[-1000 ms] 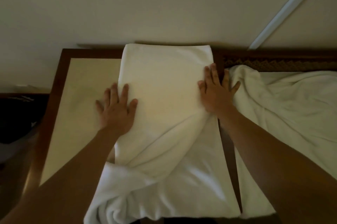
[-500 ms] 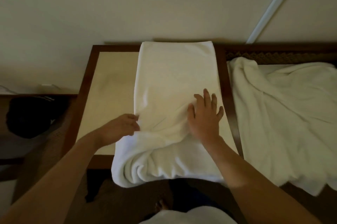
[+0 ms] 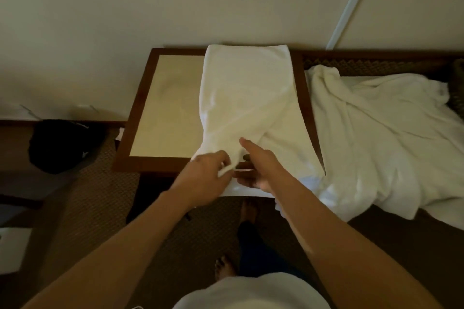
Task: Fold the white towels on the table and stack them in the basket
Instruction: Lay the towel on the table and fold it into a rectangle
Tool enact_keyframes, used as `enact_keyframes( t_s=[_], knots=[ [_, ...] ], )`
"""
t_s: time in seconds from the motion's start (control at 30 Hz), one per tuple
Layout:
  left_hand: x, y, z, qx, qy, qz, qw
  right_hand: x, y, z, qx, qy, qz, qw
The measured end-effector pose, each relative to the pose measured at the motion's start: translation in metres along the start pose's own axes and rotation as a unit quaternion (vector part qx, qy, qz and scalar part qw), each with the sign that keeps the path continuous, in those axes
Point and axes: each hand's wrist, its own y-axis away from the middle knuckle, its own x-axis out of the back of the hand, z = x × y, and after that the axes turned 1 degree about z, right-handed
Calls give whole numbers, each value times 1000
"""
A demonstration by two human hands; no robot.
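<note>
Head view: both hands (image 3: 208,173) (image 3: 256,170) grip towel's (image 3: 246,92) near edge.

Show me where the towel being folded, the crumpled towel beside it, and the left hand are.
towel being folded (image 3: 244,87): head view, flat middle.
crumpled towel (image 3: 381,138): head view, wrinkled middle.
left hand (image 3: 206,178): head view, back of hand.

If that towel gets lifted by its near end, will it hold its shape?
Probably not. The towel already creases where the left hand pinches it, so it looks floppy. Its near end droops over the table edge, so it would likely sag and unfold.
</note>
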Motion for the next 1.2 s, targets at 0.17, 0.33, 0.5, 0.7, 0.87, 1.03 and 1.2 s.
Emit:
enact_keyframes(
  t_s=[0.17, 0.33, 0.5, 0.7, 0.87, 1.03, 1.2],
  knots=[
    [-37, 37, 26, -76, 129, -17, 989, 21, 18, 24, 52, 9, 22, 998],
    [-57, 46, -4, 104, 356, 136, 919, 41, 35, 33, 101, 27, 35, 994],
    [-69, 30, -44, 312, 416, 282, 806, 62, 43, 42, 168, 2, 39, 985],
    [-102, -1, -61, 384, 535, 122, 743, 97, 48, 44, 158, -67, 13, 985],
    [-103, -14, -60, 396, 517, 74, 755, 120, 35, 50, 108, -79, 86, 987],
    [-98, -13, -66, 360, 484, 42, 796, 142, 18, 53, 128, -2, 153, 980],
    [-95, -10, -66, 323, 505, -47, 799, 141, 14, 60, 155, 21, 103, 982]
  ],
)
